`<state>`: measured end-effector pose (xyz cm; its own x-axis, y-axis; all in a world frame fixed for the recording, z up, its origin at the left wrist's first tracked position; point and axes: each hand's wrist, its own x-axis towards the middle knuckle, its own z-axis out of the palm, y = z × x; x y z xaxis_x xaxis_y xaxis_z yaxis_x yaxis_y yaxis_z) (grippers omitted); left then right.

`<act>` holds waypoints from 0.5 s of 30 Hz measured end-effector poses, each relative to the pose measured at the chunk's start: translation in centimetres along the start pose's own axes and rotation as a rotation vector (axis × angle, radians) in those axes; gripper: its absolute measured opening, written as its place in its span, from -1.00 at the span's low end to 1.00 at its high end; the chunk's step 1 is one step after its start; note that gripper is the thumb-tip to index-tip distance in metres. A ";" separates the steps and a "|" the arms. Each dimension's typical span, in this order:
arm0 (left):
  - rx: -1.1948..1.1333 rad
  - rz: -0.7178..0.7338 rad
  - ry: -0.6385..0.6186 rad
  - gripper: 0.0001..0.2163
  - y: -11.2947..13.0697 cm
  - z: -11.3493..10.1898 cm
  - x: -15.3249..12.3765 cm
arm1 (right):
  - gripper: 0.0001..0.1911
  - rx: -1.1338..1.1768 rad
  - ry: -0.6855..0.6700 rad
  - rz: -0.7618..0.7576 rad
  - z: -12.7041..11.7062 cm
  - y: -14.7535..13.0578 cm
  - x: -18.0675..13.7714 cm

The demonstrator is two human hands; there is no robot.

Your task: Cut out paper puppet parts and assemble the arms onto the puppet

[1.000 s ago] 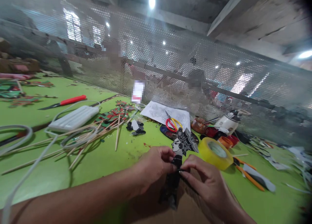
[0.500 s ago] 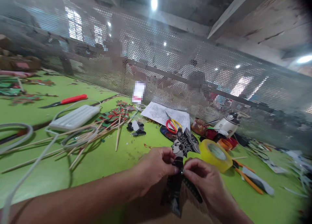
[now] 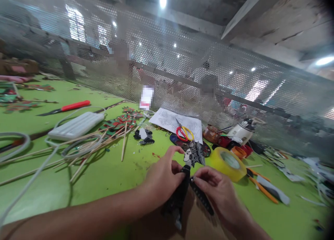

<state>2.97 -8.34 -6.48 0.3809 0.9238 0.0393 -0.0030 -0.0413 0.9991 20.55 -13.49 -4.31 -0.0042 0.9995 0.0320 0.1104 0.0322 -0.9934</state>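
Puppet [image 3: 184, 187], flat and mostly black, is tilted between my hands, nearest to me. Its head and body already look joined; a dark strip [image 3: 205, 198] just right of it seems not yet fixed on, though I cannot be sure. My left hand [image 3: 161, 177] grips the puppet's upper body between thumb and bent fingers, forefinger arched beside its face; my right hand [image 3: 221, 187] pinches the strip's top end between thumb and forefinger. Farther off, more black pieces [image 3: 147, 141] lie on the green table [image 3: 135, 170], perhaps parts left to add, and beyond them scissors [image 3: 185, 130] rest partly on a sheet of drawings [image 3: 163, 117].
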 end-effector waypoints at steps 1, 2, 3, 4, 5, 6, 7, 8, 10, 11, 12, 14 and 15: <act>0.025 0.031 -0.012 -0.56 0.0 0.0 -0.1 | -0.74 0.014 -0.004 0.005 0.0 0.0 0.0; 0.052 0.059 -0.022 -0.60 0.0 0.1 -0.3 | -0.74 0.030 -0.008 0.010 0.1 0.1 0.0; 0.078 0.083 -0.029 -0.64 0.0 0.2 -0.5 | -0.74 0.048 -0.010 0.014 0.1 0.2 0.0; 0.106 0.104 -0.032 -0.69 0.1 0.2 -0.6 | -0.75 0.067 -0.007 0.013 0.2 0.3 0.1; 0.135 0.122 -0.033 -0.73 0.1 0.3 -0.7 | -0.75 0.085 -0.001 0.010 0.2 0.4 0.1; 0.165 0.134 -0.033 -0.78 0.2 0.3 -0.7 | -0.76 0.099 0.007 0.005 0.3 0.4 0.2; 0.197 0.142 -0.032 -0.82 0.3 0.4 -0.7 | -0.76 0.109 0.014 0.002 0.3 0.5 0.2; 0.229 0.143 -0.031 -0.85 0.3 0.4 -0.7 | -0.77 0.118 0.022 0.000 0.4 0.6 0.3; 0.279 0.132 -0.024 -0.86 0.3 0.3 -0.5 | -0.76 0.131 0.038 0.005 0.5 0.5 0.3; 0.291 0.120 -0.022 -0.85 0.3 0.3 -0.5 | -0.75 0.134 0.047 0.014 0.6 0.5 0.3; 0.293 0.108 -0.020 -0.84 0.2 0.3 -0.4 | -0.74 0.139 0.060 0.020 0.6 0.4 0.3; 0.281 0.093 -0.023 -0.83 0.2 0.3 -0.4 | -0.73 0.148 0.083 0.031 0.8 0.3 0.3; 0.275 0.091 -0.024 -0.82 0.1 0.3 -0.4 | -0.72 0.152 0.090 0.034 0.8 0.2 0.2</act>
<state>3.08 -8.79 -6.37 0.4123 0.9025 0.1247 0.2114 -0.2279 0.9505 19.76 -13.25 -4.64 0.0869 0.9962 0.0006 -0.0428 0.0043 -0.9991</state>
